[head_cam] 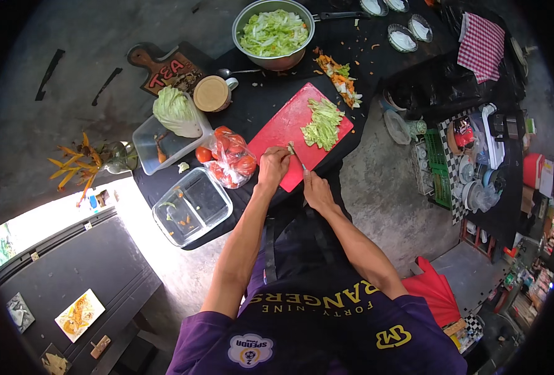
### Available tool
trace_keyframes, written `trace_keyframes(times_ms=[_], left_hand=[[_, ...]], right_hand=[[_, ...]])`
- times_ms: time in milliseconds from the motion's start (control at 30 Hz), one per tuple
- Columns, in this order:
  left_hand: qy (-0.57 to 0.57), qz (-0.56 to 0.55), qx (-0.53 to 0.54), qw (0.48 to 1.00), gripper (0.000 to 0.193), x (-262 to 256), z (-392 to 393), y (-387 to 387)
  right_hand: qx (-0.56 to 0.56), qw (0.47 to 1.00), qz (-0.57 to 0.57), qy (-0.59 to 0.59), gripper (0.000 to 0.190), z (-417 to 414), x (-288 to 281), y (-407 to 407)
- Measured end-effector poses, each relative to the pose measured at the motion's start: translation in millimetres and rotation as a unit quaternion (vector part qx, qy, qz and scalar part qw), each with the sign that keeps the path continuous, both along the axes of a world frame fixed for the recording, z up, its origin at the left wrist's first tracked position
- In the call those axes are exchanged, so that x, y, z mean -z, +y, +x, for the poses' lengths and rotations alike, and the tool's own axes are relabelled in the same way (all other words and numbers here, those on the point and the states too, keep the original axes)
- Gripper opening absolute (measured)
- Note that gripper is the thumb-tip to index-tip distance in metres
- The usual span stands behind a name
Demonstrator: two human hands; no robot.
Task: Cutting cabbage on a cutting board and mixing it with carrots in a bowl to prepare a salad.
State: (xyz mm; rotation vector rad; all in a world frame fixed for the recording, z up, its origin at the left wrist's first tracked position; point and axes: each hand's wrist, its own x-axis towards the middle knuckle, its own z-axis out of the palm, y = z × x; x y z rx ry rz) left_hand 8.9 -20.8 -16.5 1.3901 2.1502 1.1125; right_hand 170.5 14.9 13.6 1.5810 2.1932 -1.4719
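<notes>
My right hand (318, 190) grips a knife (298, 156), its blade angled over the red cutting board (271, 127). At the blade, the fingertips of my left hand (274, 165) pinch a small pale vegetable piece (290, 147). Sliced green cabbage leaves (323, 124) lie in a heap on the board's right part. Just left of the board sits a clear plastic bag of tomatoes (232, 159), with one tomato (203, 154) at its side. Behind it, a head of napa cabbage (176, 112) rests on a translucent plastic container (148, 149).
A divided glass dish (192, 206) holding scraps stands near the table's left edge. Beyond the board are a saucepan of chopped cabbage (274, 35), a lidded mug (213, 93), a spoon (237, 72) and vegetable scraps (340, 79). Several small glass bowls (402, 39) stand at the far right.
</notes>
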Motion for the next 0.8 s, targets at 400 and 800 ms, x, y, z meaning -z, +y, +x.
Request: trace_keyframes(times_ms=[400,800], left_hand=[[-0.060,-0.038,-0.061,0.996,0.006,6,4,2],[-0.074,-0.026,-0.120,0.990,0.006,13,10,5]], right_hand=[[0.002,0.992,-0.004,-0.126,0.054,-24,-7,-3],[0.004,0.986,0.014,-0.168,0.055,-7,-2,-15]])
